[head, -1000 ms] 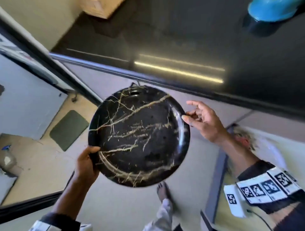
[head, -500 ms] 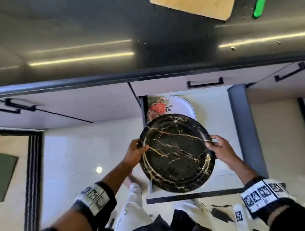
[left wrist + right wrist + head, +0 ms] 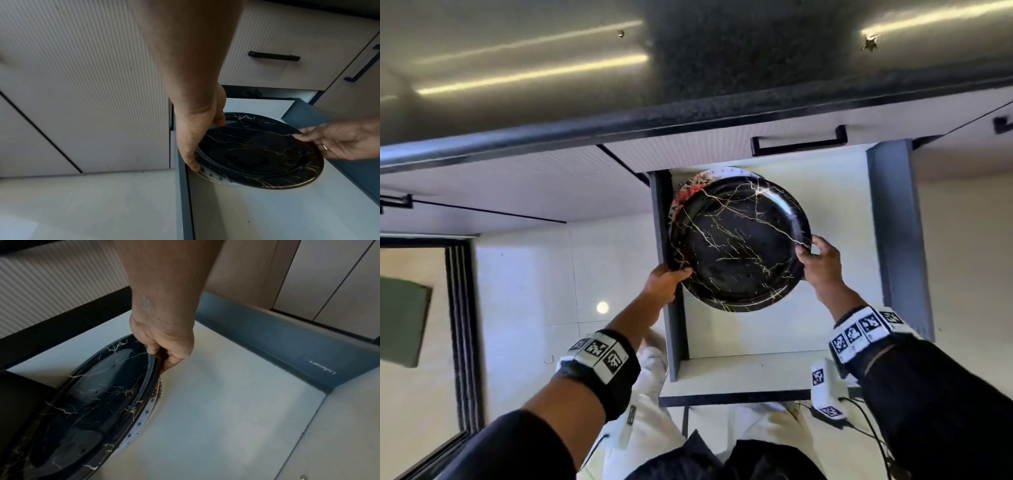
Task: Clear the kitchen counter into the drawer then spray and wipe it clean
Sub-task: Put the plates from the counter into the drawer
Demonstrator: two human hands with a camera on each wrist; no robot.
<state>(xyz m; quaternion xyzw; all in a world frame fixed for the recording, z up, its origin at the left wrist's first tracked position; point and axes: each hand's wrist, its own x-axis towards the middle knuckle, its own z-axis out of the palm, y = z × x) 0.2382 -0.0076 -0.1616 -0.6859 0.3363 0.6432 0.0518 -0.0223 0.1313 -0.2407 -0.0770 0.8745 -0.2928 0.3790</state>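
Head view: open drawer (image 3: 887,219) below the dark surface (image 3: 688,61) holds a floral plate (image 3: 688,192), with the black marbled plate (image 3: 736,246) over it; left hand (image 3: 664,281) and right hand (image 3: 820,265) grasp opposite rim edges. Left wrist view: left fingers (image 3: 193,162) curl round the near-left rim, the plate lying on the white one. Right wrist view: right fingers (image 3: 174,360) pinch the rim, that side raised.

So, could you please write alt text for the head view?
Both hands, left hand and right hand, hold a black marbled plate by its rim over a floral plate in an open drawer below the counter.
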